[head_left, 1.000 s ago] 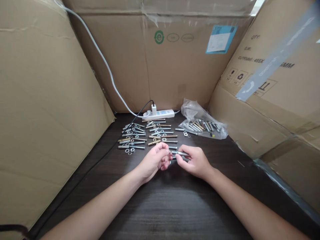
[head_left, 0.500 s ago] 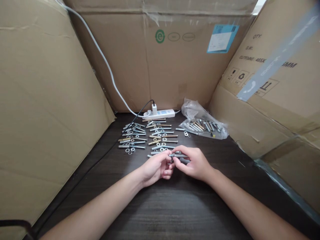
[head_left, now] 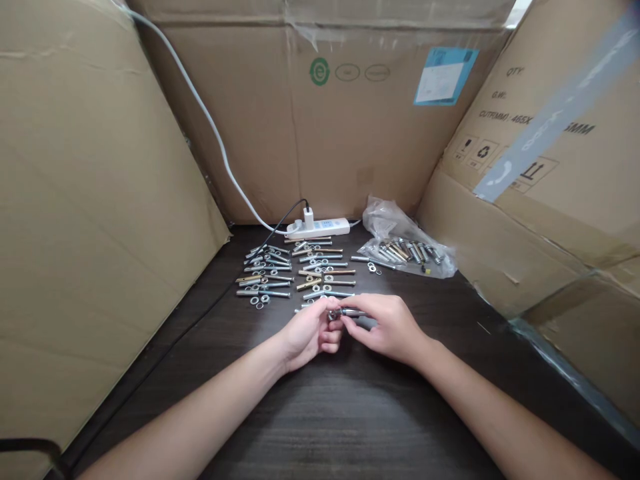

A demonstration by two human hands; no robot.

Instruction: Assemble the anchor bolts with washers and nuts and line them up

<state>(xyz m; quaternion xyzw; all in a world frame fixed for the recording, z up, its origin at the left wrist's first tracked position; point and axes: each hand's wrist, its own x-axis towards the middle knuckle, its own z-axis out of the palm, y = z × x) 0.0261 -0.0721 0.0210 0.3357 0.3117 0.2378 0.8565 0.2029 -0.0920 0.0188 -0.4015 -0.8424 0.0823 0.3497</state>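
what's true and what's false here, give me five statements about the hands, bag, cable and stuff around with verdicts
1. The right hand holds a metal piece. True.
2. The left hand rests on the bag. False: its fingers are at the end of the metal piece, apart from the bag.
3. A white plug sits in the power strip. True.
4. The cable crossing the left group of bolts is white. False: it is black.
5. The blue label is on the back box. True.
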